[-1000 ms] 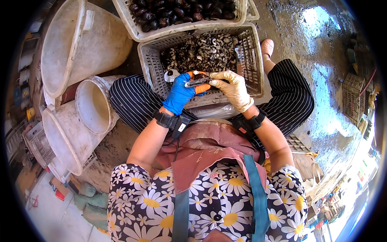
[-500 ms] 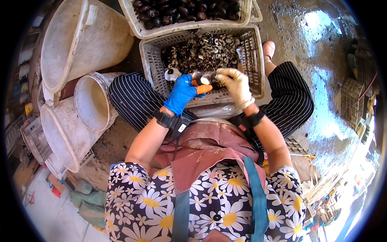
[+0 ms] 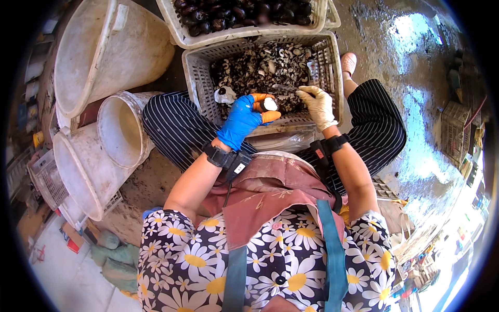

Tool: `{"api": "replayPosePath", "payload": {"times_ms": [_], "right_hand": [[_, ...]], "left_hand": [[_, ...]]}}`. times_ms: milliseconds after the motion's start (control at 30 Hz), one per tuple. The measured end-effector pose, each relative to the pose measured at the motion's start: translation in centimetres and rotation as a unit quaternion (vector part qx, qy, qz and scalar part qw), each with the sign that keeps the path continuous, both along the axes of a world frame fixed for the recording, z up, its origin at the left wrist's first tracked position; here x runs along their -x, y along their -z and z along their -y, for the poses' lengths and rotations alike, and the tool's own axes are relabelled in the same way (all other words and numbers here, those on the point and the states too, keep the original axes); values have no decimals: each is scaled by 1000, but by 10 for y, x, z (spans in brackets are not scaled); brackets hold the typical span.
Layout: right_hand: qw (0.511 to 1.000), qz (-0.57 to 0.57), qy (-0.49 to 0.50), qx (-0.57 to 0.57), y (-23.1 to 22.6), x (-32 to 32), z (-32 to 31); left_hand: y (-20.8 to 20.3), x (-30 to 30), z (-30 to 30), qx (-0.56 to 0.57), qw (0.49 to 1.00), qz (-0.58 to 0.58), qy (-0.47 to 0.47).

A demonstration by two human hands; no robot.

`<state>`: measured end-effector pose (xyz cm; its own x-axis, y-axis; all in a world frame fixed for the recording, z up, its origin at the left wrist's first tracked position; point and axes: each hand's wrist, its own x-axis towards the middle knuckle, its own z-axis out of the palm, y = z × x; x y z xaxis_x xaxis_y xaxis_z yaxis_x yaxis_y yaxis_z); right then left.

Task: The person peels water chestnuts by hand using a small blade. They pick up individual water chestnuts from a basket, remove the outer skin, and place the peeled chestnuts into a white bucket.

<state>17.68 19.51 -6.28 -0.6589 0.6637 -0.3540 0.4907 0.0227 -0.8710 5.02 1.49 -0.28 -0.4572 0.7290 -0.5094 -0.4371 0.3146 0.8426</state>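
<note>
My left hand [image 3: 244, 118], in a blue glove with orange fingertips, is closed around a dark-shelled mussel [image 3: 269, 104] whose white inside faces up. To its right, my right hand [image 3: 318, 107], in a cream glove, pinches a thin, shiny, blade-like tool [image 3: 284, 88] that points left, apart from the mussel. Both hands are over the near part of a grey plastic crate [image 3: 332, 99]. Small shell pieces and bits [image 3: 260, 67] lie heaped in that crate. A white crumpled scrap with a dark spot [image 3: 224, 95] lies by the crate's left wall.
Beyond the near crate, another crate [image 3: 179, 36] holds many dark mussels [image 3: 236, 13]. Large dirty-white tubs [image 3: 138, 52] lean at my left, with a smaller bucket [image 3: 120, 130] beside my knee. Wet, muddy floor [image 3: 374, 41] stretches to the right. My legs flank the crate.
My right hand has drawn away from the mussel to the right, with the tool. My left hand has turned slightly, so the mussel's white inside shows more.
</note>
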Motion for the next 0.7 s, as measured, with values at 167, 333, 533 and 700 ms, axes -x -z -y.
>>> {"api": "replayPosePath", "payload": {"times_ms": [167,333,533,700], "right_hand": [[979,-128,41,155,-42,17,22],[993,-106,8,40,-23,11,30],[982,-112,48,144,-43,9,22],[993,-105,10,48,-24,10,27]], "left_hand": [[0,4,-2,-25,998,22,-53],[-1,3,2,-55,993,72,-74],[-2,4,-1,-26,998,34,-49],[-4,3,-3,-51,997,-53,-9]]}}
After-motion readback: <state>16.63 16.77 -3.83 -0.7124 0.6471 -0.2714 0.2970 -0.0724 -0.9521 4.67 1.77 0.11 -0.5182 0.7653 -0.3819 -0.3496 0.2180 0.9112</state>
